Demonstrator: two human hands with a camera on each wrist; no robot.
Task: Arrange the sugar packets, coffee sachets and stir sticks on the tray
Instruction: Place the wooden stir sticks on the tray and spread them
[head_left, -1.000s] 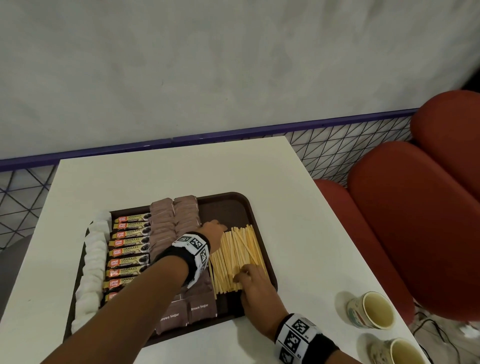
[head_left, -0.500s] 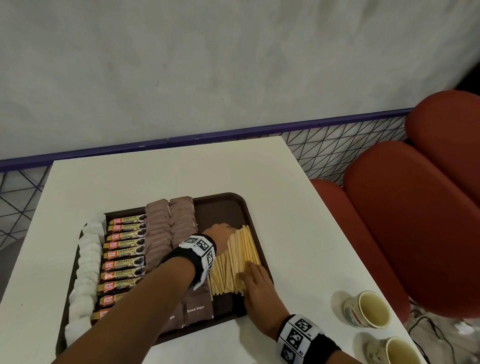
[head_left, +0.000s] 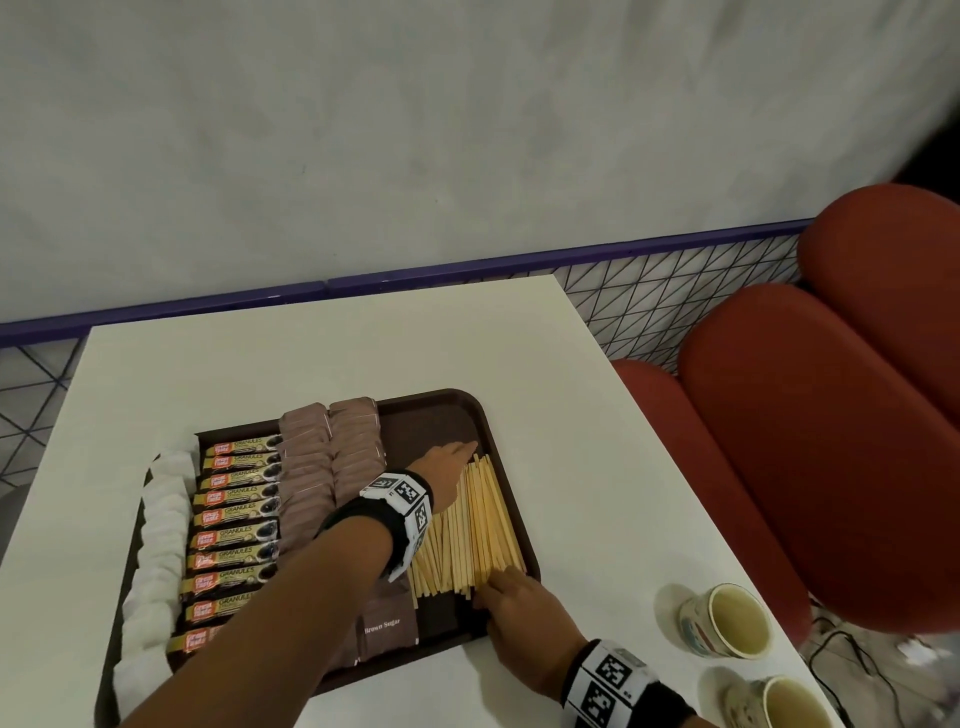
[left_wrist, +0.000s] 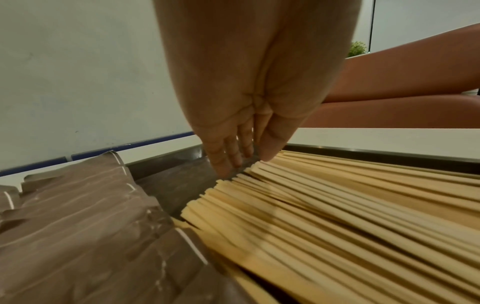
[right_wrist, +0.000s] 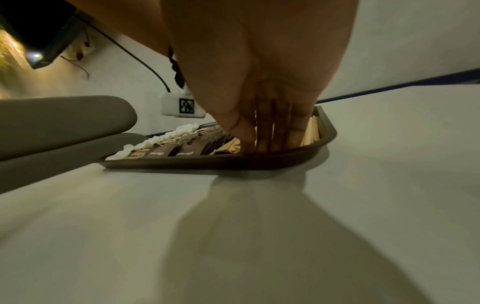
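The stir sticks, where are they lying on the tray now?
In the head view the stir sticks lie at the right side of the tray, beside the brown sugar packets, between the left hand and right hand.

coffee sachets (head_left: 236, 525): showing "GRANULES" in dark letters, red brand patch too small to read | near brown sugar packet (head_left: 387, 626): showing "Brown Sugar" in white | wrist bands (head_left: 402, 493): carrying black-and-white square code markers, no readable words | paper cups (head_left: 724, 621): print staying illegible
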